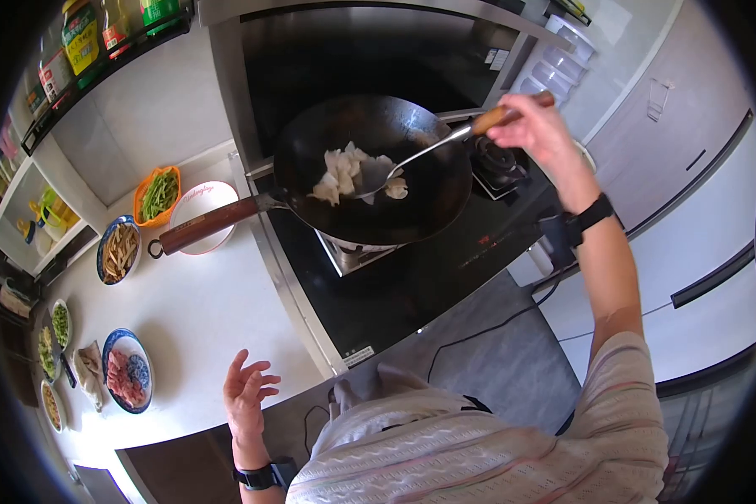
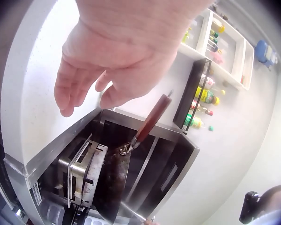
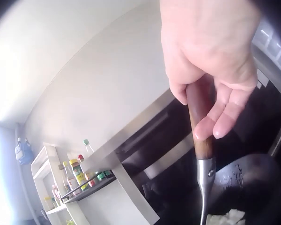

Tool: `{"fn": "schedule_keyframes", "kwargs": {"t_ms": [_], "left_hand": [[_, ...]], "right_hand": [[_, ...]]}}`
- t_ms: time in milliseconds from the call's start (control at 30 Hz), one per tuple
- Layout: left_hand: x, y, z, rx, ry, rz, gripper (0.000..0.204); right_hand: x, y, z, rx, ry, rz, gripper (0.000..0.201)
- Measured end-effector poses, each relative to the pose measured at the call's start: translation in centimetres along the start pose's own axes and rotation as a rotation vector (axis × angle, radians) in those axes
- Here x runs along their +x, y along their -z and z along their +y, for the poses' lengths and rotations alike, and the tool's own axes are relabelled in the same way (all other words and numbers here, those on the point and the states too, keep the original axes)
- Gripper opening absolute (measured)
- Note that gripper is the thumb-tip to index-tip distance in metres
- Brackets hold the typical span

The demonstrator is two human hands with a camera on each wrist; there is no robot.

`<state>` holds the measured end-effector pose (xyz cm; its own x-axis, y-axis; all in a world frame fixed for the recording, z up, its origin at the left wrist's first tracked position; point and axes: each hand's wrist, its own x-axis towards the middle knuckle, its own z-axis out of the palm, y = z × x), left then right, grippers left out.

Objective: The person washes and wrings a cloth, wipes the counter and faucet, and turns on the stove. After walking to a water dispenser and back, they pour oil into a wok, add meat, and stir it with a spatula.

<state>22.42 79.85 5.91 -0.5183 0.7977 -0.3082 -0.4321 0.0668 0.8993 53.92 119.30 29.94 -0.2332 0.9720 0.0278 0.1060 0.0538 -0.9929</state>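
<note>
The right hand [image 1: 536, 133] grips the wooden handle of a metal spatula [image 1: 431, 149], whose head lies among pale sliced pieces [image 1: 341, 172] in a dark wok [image 1: 420, 206]. In the right wrist view, fingers and thumb close round that wooden handle [image 3: 203, 145]. The left hand [image 1: 247, 399] hangs in the air by the counter's front edge, holding nothing, its fingers loosely bent. The left wrist view shows the left hand [image 2: 117, 56] apart from the wok's wooden handle [image 2: 152, 117], which points left over the counter in the head view.
On the white counter [image 1: 218, 328] are a bowl of raw meat [image 1: 126, 380], a bowl of brown strips [image 1: 119, 252], an orange basket of greens [image 1: 158, 196], a white bowl [image 1: 218, 195] and several small dishes at the far left. Bottles [image 1: 81, 38] stand on a wall rack.
</note>
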Motion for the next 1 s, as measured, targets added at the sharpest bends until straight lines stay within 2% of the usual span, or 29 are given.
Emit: {"fn": "schedule_keyframes", "kwargs": {"t_ms": [67, 167, 267, 333, 400, 467, 533, 600, 667, 733, 833, 867, 933, 1000], "left_hand": [[-0.1, 0.1, 0.1, 0.005, 0.002, 0.004, 0.046], [-0.2, 0.7, -0.3, -0.01, 0.005, 0.016, 0.047], [-0.2, 0.8, -0.7, -0.02, 0.013, 0.022, 0.047], [-0.2, 0.4, -0.2, -0.002, 0.006, 0.02, 0.047], [0.1, 0.3, -0.1, -0.003, -0.021, 0.009, 0.045], [0.0, 0.2, 0.0, -0.002, -0.036, 0.004, 0.043], [0.0, 0.3, 0.1, -0.005, -0.045, 0.008, 0.043], [-0.2, 0.6, -0.2, -0.008, -0.018, 0.005, 0.044], [-0.3, 0.8, -0.3, -0.011, 0.008, 0.008, 0.046], [-0.5, 0.7, -0.3, -0.029, 0.006, 0.002, 0.044], [-0.3, 0.9, -0.2, -0.017, 0.008, 0.018, 0.044], [-0.3, 0.9, -0.2, -0.019, 0.011, 0.02, 0.044], [-0.3, 0.9, -0.1, -0.022, 0.006, 0.02, 0.043], [-0.2, 1.1, -0.5, -0.023, 0.013, 0.014, 0.043]], "right_hand": [[0.0, 1.8, -3.1, -0.191, 0.15, 0.028, 0.03], [-0.5, 3.7, -7.2, -0.354, 0.167, 0.058, 0.029], [0.1, 3.1, -5.3, -0.358, 0.099, 0.063, 0.029], [-0.2, 0.8, -2.7, -0.289, 0.117, 0.092, 0.029], [0.2, -0.4, -0.9, -0.073, 0.145, -0.048, 0.026], [0.4, -0.7, -1.7, -0.104, 0.178, -0.067, 0.025], [1.2, -0.7, -2.5, -0.295, 0.327, -0.071, 0.025], [1.6, -1.3, -2.3, -0.302, 0.322, -0.086, 0.023], [2.2, -2.2, -1.3, -0.224, 0.309, -0.212, 0.021], [0.9, -4.0, -1.6, -0.17, 0.302, -0.244, 0.019], [-1.4, -4.9, -4.1, -0.278, 0.416, -0.411, 0.012], [-2.1, -4.8, -5.0, -0.28, 0.412, -0.414, 0.012], [-3.5, -4.4, -6.1, -0.268, 0.521, -0.418, 0.013], [-4.1, -4.1, -5.1, -0.234, 0.504, -0.394, 0.014]]}}
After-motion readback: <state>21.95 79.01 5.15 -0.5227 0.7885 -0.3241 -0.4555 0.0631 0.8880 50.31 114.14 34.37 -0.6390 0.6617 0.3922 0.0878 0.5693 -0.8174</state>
